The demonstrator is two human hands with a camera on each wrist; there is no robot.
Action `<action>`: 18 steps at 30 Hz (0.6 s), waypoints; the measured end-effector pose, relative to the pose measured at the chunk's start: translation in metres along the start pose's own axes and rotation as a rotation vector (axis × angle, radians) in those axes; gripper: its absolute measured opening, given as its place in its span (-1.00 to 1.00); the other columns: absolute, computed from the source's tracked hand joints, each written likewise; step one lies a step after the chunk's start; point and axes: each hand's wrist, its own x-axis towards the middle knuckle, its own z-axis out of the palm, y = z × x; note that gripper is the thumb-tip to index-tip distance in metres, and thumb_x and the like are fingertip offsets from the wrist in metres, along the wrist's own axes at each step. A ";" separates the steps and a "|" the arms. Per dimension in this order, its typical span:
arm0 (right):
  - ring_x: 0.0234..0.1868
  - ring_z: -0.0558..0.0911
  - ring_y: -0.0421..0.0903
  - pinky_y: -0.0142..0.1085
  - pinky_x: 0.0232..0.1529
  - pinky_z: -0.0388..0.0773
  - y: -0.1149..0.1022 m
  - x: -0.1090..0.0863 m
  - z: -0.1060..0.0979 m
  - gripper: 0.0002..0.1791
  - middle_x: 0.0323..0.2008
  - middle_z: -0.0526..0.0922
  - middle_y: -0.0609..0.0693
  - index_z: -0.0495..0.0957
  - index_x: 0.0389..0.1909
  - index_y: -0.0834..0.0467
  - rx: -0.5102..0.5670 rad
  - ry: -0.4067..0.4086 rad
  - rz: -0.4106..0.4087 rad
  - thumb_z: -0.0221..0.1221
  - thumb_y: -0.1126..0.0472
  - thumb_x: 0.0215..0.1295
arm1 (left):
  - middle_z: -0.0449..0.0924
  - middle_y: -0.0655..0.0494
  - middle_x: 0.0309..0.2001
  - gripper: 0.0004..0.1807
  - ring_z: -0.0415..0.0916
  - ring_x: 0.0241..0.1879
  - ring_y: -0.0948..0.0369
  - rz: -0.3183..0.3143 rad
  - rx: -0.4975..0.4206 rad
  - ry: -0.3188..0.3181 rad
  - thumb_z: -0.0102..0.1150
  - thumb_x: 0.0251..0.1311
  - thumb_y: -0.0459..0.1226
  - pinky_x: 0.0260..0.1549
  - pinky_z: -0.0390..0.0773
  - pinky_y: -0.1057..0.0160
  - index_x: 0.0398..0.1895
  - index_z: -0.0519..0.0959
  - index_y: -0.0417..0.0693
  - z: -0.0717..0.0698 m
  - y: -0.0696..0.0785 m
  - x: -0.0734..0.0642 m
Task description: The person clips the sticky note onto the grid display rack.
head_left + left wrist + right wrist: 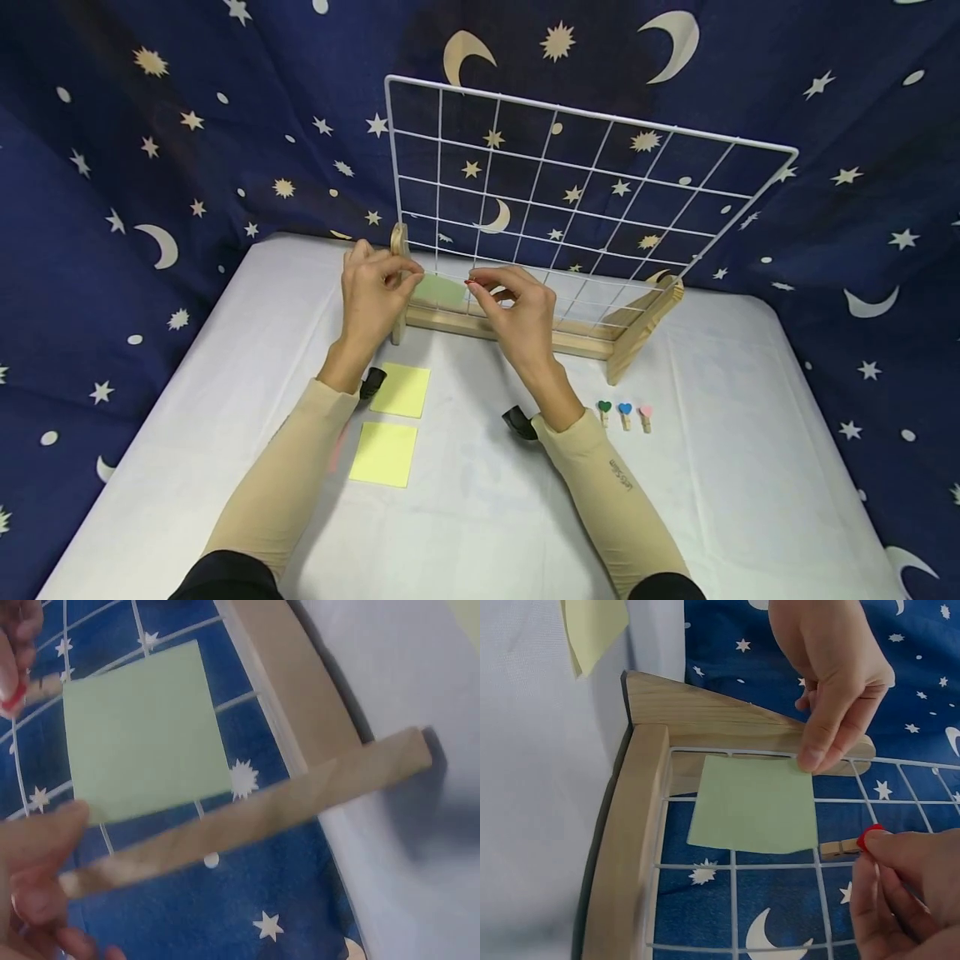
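White tabletop (pixel 735 467), roomy rightward | left grip (pixel 371 296): pinching green note's (pixel 754 804) corner | right grip (pixel 521 312): pinching red clothespin (pixel 844 848) beside note's edge

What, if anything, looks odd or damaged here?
Nothing stands out: the wire grid sits in its wooden stand, the left hand pinches the green note, the right hand a red clip, and three heart clips form a tidy row.

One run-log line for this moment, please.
left hand: pinches green note at wire grid | right hand: pinches red-topped clothespin beside it | table: three clothespins, yellow notes
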 end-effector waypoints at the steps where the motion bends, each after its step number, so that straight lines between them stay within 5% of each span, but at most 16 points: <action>1: -0.27 0.78 -0.10 -0.32 -0.27 0.70 0.000 0.000 0.002 -0.88 -0.27 0.83 -0.01 0.83 -0.17 0.17 -0.001 0.005 -0.002 0.45 0.30 0.29 | 0.31 0.10 -0.72 -0.90 0.20 -0.39 0.04 -0.005 0.004 0.008 0.61 0.00 -0.45 -0.17 0.13 0.05 -0.49 0.81 -0.17 0.001 0.001 -0.001; 18: -0.49 0.69 -0.12 -0.51 -0.41 0.51 0.000 0.001 0.024 -0.88 -0.28 0.82 0.00 0.85 -0.19 0.15 -0.030 0.109 -0.014 0.46 0.24 0.29 | 0.41 0.01 -0.70 -0.93 0.31 -0.37 -0.03 -0.034 0.049 0.108 0.53 0.06 -0.48 -0.17 0.19 -0.04 -0.47 0.79 -0.22 0.015 0.008 -0.009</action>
